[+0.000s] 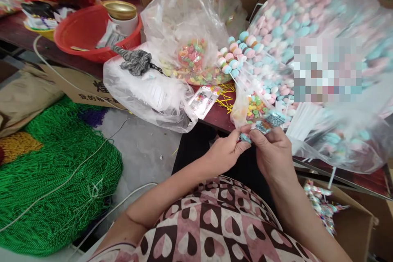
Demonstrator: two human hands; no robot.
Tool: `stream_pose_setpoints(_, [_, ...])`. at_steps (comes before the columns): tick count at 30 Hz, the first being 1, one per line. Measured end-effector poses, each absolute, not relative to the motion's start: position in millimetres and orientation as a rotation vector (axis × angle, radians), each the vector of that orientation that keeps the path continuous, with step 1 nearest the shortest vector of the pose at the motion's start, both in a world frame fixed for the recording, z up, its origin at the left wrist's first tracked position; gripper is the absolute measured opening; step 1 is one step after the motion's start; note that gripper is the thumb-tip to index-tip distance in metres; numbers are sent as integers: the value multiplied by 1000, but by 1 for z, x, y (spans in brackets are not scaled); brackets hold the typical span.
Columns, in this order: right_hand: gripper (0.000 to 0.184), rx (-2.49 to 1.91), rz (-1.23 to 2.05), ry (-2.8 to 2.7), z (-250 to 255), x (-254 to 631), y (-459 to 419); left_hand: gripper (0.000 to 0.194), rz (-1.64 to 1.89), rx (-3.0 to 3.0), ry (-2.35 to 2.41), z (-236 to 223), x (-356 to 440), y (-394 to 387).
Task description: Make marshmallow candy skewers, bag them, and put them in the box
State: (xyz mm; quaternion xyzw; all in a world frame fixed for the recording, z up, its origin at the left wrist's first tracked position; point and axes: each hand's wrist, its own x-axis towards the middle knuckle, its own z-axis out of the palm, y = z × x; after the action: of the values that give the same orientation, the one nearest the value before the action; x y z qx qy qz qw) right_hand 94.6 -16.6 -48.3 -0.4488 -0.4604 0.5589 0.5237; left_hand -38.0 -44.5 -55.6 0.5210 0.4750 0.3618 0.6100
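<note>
Above my lap, at the table's edge, both hands pinch one small printed plastic packet [270,122]. My left hand [225,151] has its thumb and fingers closed on the packet's lower left end, where a bit of blue shows. My right hand [274,147] grips nearer the printed part, thumb on top. What is inside the packet is too blurred to tell. Just beyond the fingers lies a clear bag of colourful ring candies [256,106]. Skewered pink, white and blue candies [239,53] rest farther back. White sticks [302,120] lie right of my right hand.
A large clear bag of pink and blue candies [285,20] covers the table's right side. Yellow twist ties [225,97], a white plastic bag [144,90] and a red basin [82,28] are leftward. Green cords [61,180] heap at lower left; a cardboard box [353,221] stands lower right.
</note>
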Motion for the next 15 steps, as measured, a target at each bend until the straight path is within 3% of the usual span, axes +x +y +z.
stream_pose_setpoints(3, [17,-1114,1231,-1180,-47,100,-15,26,821,1353,1235,-58,-41,-42])
stream_pose_setpoints(8, [30,-1130,1511,-1334,-39,105,-4,45,868,939,659,-65,-43,-44])
stream_pose_setpoints(15, [28,-1272,1327,-1502,-46,68,14,26,1071,1170,1294,-70,-70,-43])
